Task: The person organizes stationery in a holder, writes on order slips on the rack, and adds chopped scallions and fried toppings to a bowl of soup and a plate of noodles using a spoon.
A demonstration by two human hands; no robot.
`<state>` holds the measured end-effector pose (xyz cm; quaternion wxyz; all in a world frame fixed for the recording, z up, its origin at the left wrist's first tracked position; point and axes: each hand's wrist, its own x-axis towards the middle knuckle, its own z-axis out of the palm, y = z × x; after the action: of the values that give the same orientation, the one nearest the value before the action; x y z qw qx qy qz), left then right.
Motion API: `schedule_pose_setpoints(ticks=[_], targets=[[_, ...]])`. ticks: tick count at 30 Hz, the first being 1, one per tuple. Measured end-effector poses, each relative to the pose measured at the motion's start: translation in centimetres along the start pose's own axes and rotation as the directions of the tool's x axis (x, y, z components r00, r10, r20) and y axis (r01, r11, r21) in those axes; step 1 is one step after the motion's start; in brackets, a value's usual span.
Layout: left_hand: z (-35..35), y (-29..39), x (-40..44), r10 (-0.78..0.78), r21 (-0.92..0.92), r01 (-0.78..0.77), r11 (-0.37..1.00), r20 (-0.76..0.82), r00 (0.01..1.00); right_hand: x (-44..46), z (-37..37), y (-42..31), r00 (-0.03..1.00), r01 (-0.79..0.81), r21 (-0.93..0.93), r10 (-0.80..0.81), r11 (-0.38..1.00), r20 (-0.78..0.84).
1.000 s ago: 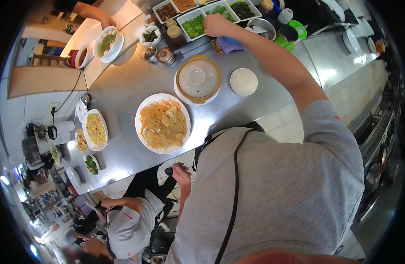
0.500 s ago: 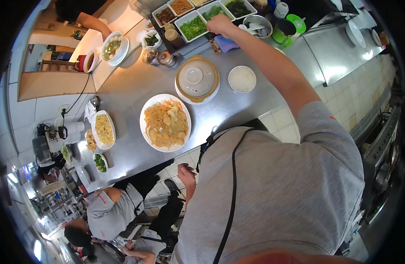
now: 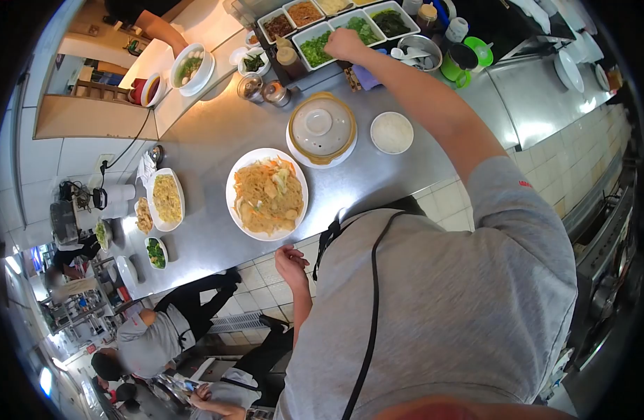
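My right hand (image 3: pixel 345 45) reaches to the white tray of chopped greens (image 3: pixel 316 50), its fingers bunched at the tray's right side; what they hold, if anything, is hidden. Low beside my body, near the counter's front edge, hangs my left hand (image 3: pixel 292 263) with loosely curled fingers and nothing visible in it. A white plate of noodles with vegetables (image 3: pixel 267 194) lies on the steel counter just beyond it. To the plate's right sit a lidded clay pot (image 3: pixel 323 127) on a white plate and a bowl of rice (image 3: pixel 392 133).
An oval dish of yellow rice (image 3: pixel 166 199) and a small dish of greens (image 3: pixel 156 253) stand at left. Glass jars (image 3: pixel 250 88) and a sauce bottle (image 3: pixel 288 59) line the back. A person's arm (image 3: pixel 161 31) reaches to a soup bowl (image 3: pixel 191 68). Co-workers are at lower left.
My right hand has gone from the tray's upper right edge to its lower right side. My left hand has risen slightly toward the counter edge. The co-workers at lower left have shifted.
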<state>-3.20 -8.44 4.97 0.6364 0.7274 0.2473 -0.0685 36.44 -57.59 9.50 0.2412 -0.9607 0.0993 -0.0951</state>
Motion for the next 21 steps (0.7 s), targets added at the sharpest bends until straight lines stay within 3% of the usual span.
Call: schedule_pose_setpoints(ticks=[2,4,5,7,11,13,15,19,21], targets=[[0.6,0.7,0.6,0.0,-0.05,0.0,0.999,0.002,1.0,0.2,-0.3,0.2,0.998,-0.065,-0.008,0.065,0.998,-0.011],[1.3,1.6,1.0,-0.003,-0.141,0.006,0.99,0.019,1.0,0.4,-0.2,1.3,0.963,-0.27,0.242,0.261,0.932,0.068],[1.5,1.7,1.2,-0.002,-0.145,0.004,0.989,0.02,1.0,0.4,0.0,1.7,0.964,-0.266,0.24,0.259,0.934,0.065],[1.8,1.8,2.1,-0.041,-0.145,0.04,0.989,-0.006,0.999,0.4,0.2,2.0,0.919,-0.394,0.562,0.32,0.727,0.23],[2.1,2.1,2.5,-0.089,-0.191,0.08,0.978,-0.04,0.995,-0.2,0.4,2.8,0.932,-0.347,0.674,0.321,0.652,0.169],[2.0,2.3,2.6,-0.088,-0.229,0.072,0.971,-0.059,0.994,-0.7,-0.9,2.4,0.927,-0.366,0.633,0.331,0.682,0.179],[1.8,2.0,3.8,-0.057,-0.237,0.039,0.971,-0.068,0.996,-1.3,-1.9,1.5,0.923,-0.325,0.697,0.374,0.639,0.087],[0.8,2.1,6.1,-0.015,-0.227,-0.004,0.974,-0.085,0.996,-1.8,-6.1,-0.9,0.93,-0.348,0.728,0.318,0.591,0.186],[0.5,2.2,7.1,-0.003,-0.135,-0.009,0.991,-0.087,0.996,-1.9,-7.1,-2.3,0.972,-0.206,0.797,0.215,0.568,0.098]])
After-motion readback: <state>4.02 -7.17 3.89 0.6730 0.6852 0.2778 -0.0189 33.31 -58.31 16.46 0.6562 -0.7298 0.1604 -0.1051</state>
